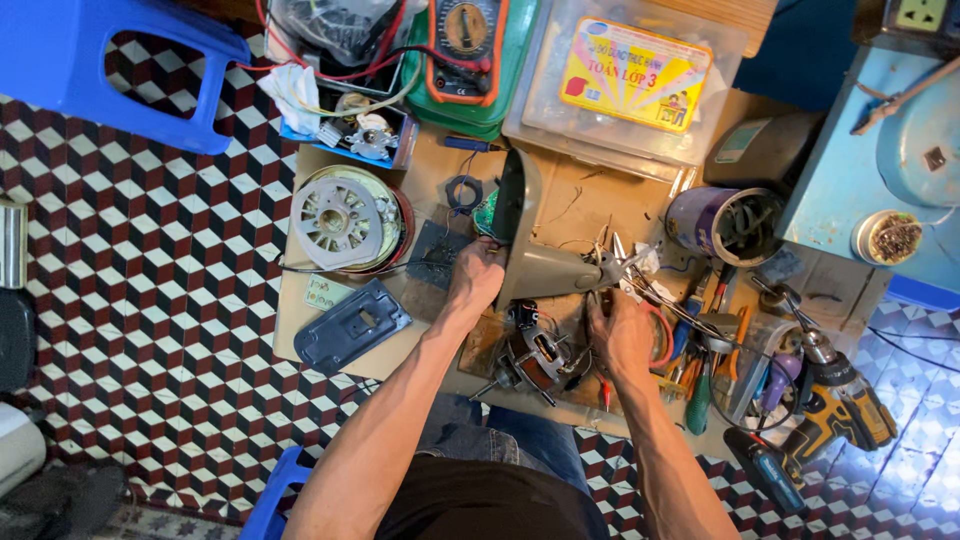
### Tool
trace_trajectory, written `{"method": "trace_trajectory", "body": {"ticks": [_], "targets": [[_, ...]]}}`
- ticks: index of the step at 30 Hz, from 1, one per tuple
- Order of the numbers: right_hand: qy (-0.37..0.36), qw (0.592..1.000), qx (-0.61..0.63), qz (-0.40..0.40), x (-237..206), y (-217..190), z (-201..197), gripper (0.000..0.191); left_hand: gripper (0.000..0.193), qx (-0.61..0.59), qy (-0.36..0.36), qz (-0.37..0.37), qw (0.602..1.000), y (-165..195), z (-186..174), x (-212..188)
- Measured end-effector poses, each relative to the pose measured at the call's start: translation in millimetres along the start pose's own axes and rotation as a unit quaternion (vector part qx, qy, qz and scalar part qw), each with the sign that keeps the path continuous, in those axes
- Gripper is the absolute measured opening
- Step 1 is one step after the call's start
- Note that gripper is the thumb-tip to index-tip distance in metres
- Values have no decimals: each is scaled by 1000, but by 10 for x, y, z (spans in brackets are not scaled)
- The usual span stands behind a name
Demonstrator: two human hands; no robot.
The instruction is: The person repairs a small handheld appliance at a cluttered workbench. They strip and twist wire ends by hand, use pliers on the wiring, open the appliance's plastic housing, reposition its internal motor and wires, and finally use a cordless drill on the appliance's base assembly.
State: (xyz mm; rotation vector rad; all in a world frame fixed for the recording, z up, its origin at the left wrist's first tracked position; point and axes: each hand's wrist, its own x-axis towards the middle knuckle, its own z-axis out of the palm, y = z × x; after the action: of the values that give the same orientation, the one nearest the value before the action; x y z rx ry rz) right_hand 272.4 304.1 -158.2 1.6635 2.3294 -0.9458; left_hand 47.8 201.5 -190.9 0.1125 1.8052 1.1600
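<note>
**Grey fan stand gripped over the workboard**

Lying on its side at mid-board, grey fan stand (545,262). Left hand (475,278) clamped around its base end; right hand (620,335) closed at its neck end among loose wires (640,262), exact pinch impossible to tell. Just below the stand, bare motor (535,358). Left of the stand, round motor cover (340,220). Right of the stand, cordless drill (835,400).

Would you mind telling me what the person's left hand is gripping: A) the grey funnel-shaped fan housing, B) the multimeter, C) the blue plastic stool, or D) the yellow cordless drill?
A: the left hand clasps the wide end of the grey fan housing lying on the work board, while the right hand works at its narrow end.
</note>
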Motion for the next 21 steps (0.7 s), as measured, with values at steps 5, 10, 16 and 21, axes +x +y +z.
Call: {"method": "trace_trajectory", "body": {"ticks": [5,10,16,21], "targets": [[34,997,-35,-65,-27,325,39,30,37,-15,21,-24,999,-101,-12,14],[61,998,6,-22,-124,388,-107,22,27,-47,-9,-38,998,-68,-27,-42],[-13,999,-31,6,-64,311,109,29,19,-37,-13,-56,998,67,-7,-113],[15,999,-9,36,-234,559,76,24,11,-7,53,-42,998,-180,-10,35]]}}
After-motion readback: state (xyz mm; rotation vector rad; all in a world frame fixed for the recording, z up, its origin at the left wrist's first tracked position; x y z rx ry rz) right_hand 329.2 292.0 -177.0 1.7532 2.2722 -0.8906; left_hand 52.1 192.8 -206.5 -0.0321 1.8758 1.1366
